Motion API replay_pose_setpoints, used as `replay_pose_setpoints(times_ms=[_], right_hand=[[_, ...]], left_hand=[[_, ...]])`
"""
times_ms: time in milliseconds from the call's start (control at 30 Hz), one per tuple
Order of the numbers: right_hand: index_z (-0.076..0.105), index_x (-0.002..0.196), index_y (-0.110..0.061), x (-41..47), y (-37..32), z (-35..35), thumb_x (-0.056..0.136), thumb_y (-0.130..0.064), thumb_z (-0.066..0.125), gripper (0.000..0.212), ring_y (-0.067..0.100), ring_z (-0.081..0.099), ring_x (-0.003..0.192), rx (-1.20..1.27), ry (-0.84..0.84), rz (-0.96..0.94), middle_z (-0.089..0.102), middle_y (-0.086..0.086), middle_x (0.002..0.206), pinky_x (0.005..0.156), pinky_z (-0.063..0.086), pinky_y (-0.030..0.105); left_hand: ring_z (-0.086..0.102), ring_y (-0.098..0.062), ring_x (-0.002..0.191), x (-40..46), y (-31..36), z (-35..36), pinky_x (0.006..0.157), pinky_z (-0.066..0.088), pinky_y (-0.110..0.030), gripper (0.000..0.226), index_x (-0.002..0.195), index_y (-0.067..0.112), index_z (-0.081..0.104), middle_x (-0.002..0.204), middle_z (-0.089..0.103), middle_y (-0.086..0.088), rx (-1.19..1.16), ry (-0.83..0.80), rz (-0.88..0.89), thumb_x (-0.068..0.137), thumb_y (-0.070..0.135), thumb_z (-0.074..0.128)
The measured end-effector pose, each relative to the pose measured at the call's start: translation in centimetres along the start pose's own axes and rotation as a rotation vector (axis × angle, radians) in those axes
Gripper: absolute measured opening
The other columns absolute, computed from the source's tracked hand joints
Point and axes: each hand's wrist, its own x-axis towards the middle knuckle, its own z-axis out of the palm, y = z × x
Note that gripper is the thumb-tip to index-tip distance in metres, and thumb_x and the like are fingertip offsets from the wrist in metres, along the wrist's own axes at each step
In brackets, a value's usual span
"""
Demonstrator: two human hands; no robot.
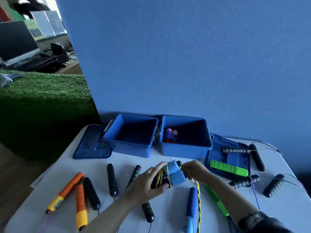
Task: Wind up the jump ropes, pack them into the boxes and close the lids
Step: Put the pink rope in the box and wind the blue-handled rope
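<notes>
My left hand [148, 181] grips a pair of blue-and-black jump rope handles [175, 173] held side by side above the table. A yellow-green braided rope [199, 199] is wrapped around them, and my right hand [193, 169] pinches that rope at the handles' right side. The rope's loose end trails down toward the front edge. Two open blue boxes stand at the back: the left box [133, 150] looks bare inside, the right box [185, 152] holds a wound rope with red handles [170, 136].
One blue lid [90, 147] lies left of the boxes, another lid [217, 153] to the right under a green handle [228, 168]. Orange handles [70, 187], several black handles, a blue handle [191, 202] and thin cords lie scattered on the white table [50, 174].
</notes>
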Motion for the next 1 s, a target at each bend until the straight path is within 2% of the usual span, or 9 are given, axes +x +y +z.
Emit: replay_pose_setpoints(times_ms=[133,233,333,433,567,633,700,833,1000], right_hand=[[0.066,0.072,-0.015,-1.2,0.1,1.6,0.094,-0.029,0.055,0.029,0.008,0.045,0.043,0.128,0.014,-0.024,0.050,-0.005,0.050,0.046,0.038,0.019],[0.065,0.071,-0.018,-1.8,-0.7,3.0,0.095,-0.035,0.052,0.033,0.008,0.041,0.041,0.189,0.035,-0.025,0.048,-0.003,0.054,0.044,0.037,0.021],[0.065,0.076,-0.025,-2.3,-1.0,5.2,0.098,-0.018,0.045,0.031,0.005,0.040,0.040,0.179,0.015,-0.030,0.049,-0.006,0.057,0.041,0.038,0.021],[0.065,0.091,-0.028,-3.2,-2.2,7.4,0.097,-0.012,0.041,0.028,0.002,0.039,0.044,0.085,-0.020,-0.100,0.049,-0.011,0.056,0.046,0.037,0.016],[0.056,0.096,-0.019,-3.5,-3.1,8.8,0.098,-0.028,0.042,0.017,0.018,0.051,0.064,-0.090,0.115,-0.185,0.057,0.002,0.070,0.064,0.043,0.029],[0.048,0.107,-0.030,-3.5,-3.3,8.9,0.096,-0.028,0.042,0.013,0.014,0.051,0.059,-0.028,0.226,-0.167,0.063,0.001,0.074,0.057,0.040,0.027],[0.042,0.111,-0.037,-3.5,-3.5,8.9,0.096,-0.022,0.043,0.021,0.007,0.049,0.051,0.035,0.291,-0.194,0.065,-0.003,0.076,0.052,0.036,0.020],[0.049,0.100,-0.047,-2.8,-4.1,8.8,0.094,-0.026,0.052,0.022,0.007,0.047,0.052,0.215,0.399,-0.189,0.063,-0.010,0.087,0.055,0.037,0.018],[0.066,0.094,-0.031,-2.0,-4.7,8.5,0.089,-0.023,0.064,0.011,-0.002,0.057,0.077,0.466,0.462,-0.134,0.063,-0.010,0.094,0.069,0.042,0.012]], left_hand=[[0.055,0.000,0.100,0.8,-0.8,-0.3,0.092,0.045,-0.026,0.061,0.133,0.062,0.030,0.112,0.059,0.013,-0.166,0.117,-0.064,0.079,0.065,0.057],[0.060,-0.009,0.068,1.3,-0.4,-0.5,0.066,0.050,-0.027,0.042,0.118,0.056,0.042,0.084,0.064,0.006,-0.268,0.185,-0.112,0.083,0.053,0.064],[0.055,-0.018,0.052,2.1,0.2,-1.1,0.049,0.046,-0.028,0.035,0.106,0.047,0.041,0.068,0.064,-0.004,-0.429,0.284,-0.226,0.083,0.046,0.068],[0.061,-0.021,0.058,2.5,0.3,-1.5,0.050,0.045,-0.025,0.043,0.104,0.045,0.039,0.072,0.068,-0.001,-0.427,0.335,-0.330,0.073,0.061,0.065],[0.062,-0.013,0.059,2.8,-0.5,-0.8,0.053,0.044,-0.022,0.035,0.103,0.044,0.037,0.072,0.067,0.006,-0.383,0.335,-0.389,0.085,0.051,0.066],[0.060,-0.014,0.058,2.9,-0.8,-0.6,0.050,0.041,-0.021,0.030,0.105,0.043,0.036,0.074,0.064,0.003,-0.363,0.347,-0.414,0.089,0.049,0.060],[0.054,-0.006,0.051,3.0,-0.9,-0.6,0.044,0.035,-0.015,0.024,0.107,0.039,0.034,0.068,0.057,0.003,-0.327,0.358,-0.426,0.095,0.041,0.055],[0.049,-0.003,0.046,2.8,-0.9,0.0,0.043,0.032,-0.015,0.022,0.109,0.034,0.037,0.060,0.052,0.008,-0.310,0.363,-0.393,0.097,0.031,0.054],[0.056,-0.011,0.053,2.8,-1.0,1.2,0.047,0.040,-0.021,0.025,0.108,0.043,0.035,0.063,0.060,0.003,-0.325,0.352,-0.404,0.094,0.037,0.056]])
